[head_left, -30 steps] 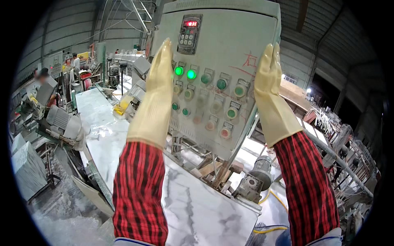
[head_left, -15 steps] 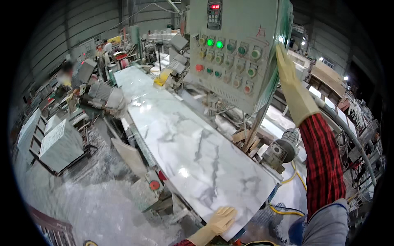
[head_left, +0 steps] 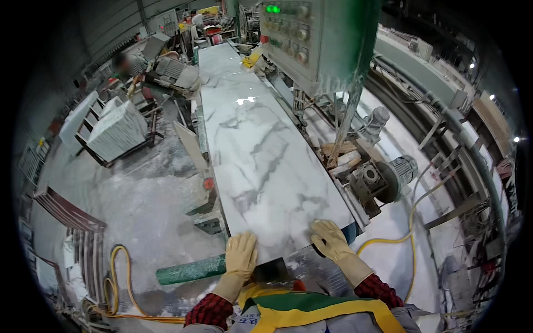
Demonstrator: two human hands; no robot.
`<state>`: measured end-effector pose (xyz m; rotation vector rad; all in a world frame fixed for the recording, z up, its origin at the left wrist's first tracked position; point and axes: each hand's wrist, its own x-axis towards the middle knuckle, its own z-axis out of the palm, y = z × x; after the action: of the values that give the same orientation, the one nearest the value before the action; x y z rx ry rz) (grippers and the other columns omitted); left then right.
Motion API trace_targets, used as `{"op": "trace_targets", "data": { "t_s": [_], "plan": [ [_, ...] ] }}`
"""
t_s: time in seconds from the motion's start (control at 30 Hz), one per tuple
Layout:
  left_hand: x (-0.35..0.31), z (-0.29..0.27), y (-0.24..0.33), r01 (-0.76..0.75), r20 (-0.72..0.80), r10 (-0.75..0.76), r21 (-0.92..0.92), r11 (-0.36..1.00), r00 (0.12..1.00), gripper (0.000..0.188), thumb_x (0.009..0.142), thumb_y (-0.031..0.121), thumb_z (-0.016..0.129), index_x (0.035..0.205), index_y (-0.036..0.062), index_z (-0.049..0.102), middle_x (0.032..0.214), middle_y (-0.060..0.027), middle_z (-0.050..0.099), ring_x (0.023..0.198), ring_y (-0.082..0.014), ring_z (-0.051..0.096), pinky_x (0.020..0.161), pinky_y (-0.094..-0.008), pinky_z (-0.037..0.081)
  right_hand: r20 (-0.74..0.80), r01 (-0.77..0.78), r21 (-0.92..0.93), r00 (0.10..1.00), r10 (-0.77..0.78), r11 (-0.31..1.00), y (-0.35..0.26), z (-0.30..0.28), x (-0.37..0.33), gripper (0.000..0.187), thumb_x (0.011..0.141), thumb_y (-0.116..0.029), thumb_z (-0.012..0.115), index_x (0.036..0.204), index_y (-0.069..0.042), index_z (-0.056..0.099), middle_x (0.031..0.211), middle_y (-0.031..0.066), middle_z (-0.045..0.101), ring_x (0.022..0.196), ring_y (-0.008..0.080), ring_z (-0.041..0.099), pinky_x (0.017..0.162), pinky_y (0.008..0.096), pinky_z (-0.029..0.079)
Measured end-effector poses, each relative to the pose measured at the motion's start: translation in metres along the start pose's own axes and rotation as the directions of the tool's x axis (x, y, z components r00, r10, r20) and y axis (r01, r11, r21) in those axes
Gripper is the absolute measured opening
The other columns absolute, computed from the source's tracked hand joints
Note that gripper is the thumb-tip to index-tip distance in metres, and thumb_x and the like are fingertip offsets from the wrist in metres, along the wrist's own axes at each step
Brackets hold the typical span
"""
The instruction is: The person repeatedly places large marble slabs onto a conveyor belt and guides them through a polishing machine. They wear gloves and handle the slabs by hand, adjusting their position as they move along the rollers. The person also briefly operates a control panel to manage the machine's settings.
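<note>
A long, glossy white stone slab (head_left: 261, 166) with grey veins stretches away from me on a narrow machine bed. My left hand (head_left: 241, 255), in a cream rubber glove, rests at the slab's near left corner, fingers straight and close together. At the near right end, my right hand (head_left: 333, 240), gloved alike, lies with its fingers outstretched on the slab's edge and the thumb apart. The undersides of both hands are hidden. Neither hand visibly holds anything else.
A control cabinet (head_left: 316, 69) with buttons hangs over the slab's right side. Beside the bed are a motor (head_left: 397, 172) and a yellow hose (head_left: 411, 227). A green roller (head_left: 191, 270) lies left of my left hand. White blocks (head_left: 119, 127) sit on a rack.
My right hand has come down from the cabinet's side to the slab's near right edge. The left hand now rests at the near left corner. The view has turned and shifted back.
</note>
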<state>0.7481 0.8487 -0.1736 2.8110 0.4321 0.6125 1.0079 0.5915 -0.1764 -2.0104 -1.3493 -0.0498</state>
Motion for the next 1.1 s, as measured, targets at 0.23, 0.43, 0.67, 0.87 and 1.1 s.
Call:
{"op": "trace_targets", "data": {
  "t_s": [0.23, 0.43, 0.67, 0.87, 1.1],
  "plan": [
    [-0.028, 0.019, 0.043, 0.150, -0.049, -0.144, 0.153, 0.977, 0.988, 0.046, 0.100, 0.021, 0.065, 0.144, 0.0094, 0.062, 0.147, -0.0184, 0.062, 0.137, -0.0424, 0.056, 0.117, -0.0575, 0.040, 0.103, 0.148, -0.106, 0.985, -0.137, 0.983, 0.000, -0.018, -0.003, 0.052, 0.084, -0.017, 0.073, 0.133, 0.001, 0.065, 0.138, 0.0249, 0.066, 0.123, 0.0450, 0.061, 0.110, 0.0541, 0.049],
    [-0.048, 0.006, 0.089, 0.290, -0.002, -0.291, 0.111, 0.951, 0.957, 0.043, 0.095, 0.020, 0.069, 0.136, 0.0113, 0.064, 0.133, -0.0155, 0.063, 0.128, -0.0377, 0.058, 0.109, -0.0528, 0.045, 0.020, 0.263, -0.054, 0.965, -0.262, 0.963, 0.018, -0.003, -0.016, 0.063, 0.086, -0.017, 0.073, 0.145, 0.001, 0.062, 0.145, 0.0262, 0.062, 0.132, 0.0489, 0.058, 0.115, 0.0561, 0.047],
    [-0.207, -0.047, 0.169, 0.564, -0.243, -0.531, 0.090, 0.821, 0.812, 0.031, 0.092, 0.013, 0.069, 0.123, 0.0064, 0.063, 0.115, -0.0160, 0.062, 0.108, -0.0376, 0.060, 0.097, -0.0508, 0.048, 0.132, 0.362, -0.270, 0.932, -0.338, 0.892, 0.048, 0.012, -0.035, 0.073, 0.090, -0.020, 0.069, 0.157, 0.003, 0.053, 0.160, 0.0285, 0.054, 0.149, 0.0484, 0.048, 0.128, 0.0565, 0.035],
    [-0.405, -0.135, 0.280, 0.960, -0.277, -0.941, 0.250, 0.126, 0.196, 0.040, 0.090, 0.019, 0.073, 0.126, 0.0062, 0.062, 0.116, -0.0176, 0.063, 0.108, -0.0405, 0.061, 0.092, -0.0537, 0.047, 0.230, 0.376, -0.457, 0.925, -0.301, 0.806, 0.096, 0.037, -0.017, 0.067, 0.105, -0.028, 0.061, 0.161, 0.006, 0.046, 0.168, 0.0271, 0.046, 0.154, 0.0456, 0.043, 0.131, 0.0538, 0.032],
    [-0.653, -0.115, 0.480, 0.837, -0.714, -0.621, 0.090, -0.540, -0.323, 0.059, 0.099, 0.037, 0.071, 0.151, 0.0113, 0.059, 0.153, -0.0199, 0.060, 0.142, -0.0403, 0.053, 0.121, -0.0545, 0.037, 0.233, 0.256, -0.091, 0.945, -0.229, 0.962, 0.042, 0.064, -0.077, 0.053, 0.112, -0.030, 0.055, 0.151, 0.006, 0.058, 0.153, 0.0316, 0.059, 0.144, 0.0470, 0.053, 0.122, 0.0520, 0.040]
  ]
}}
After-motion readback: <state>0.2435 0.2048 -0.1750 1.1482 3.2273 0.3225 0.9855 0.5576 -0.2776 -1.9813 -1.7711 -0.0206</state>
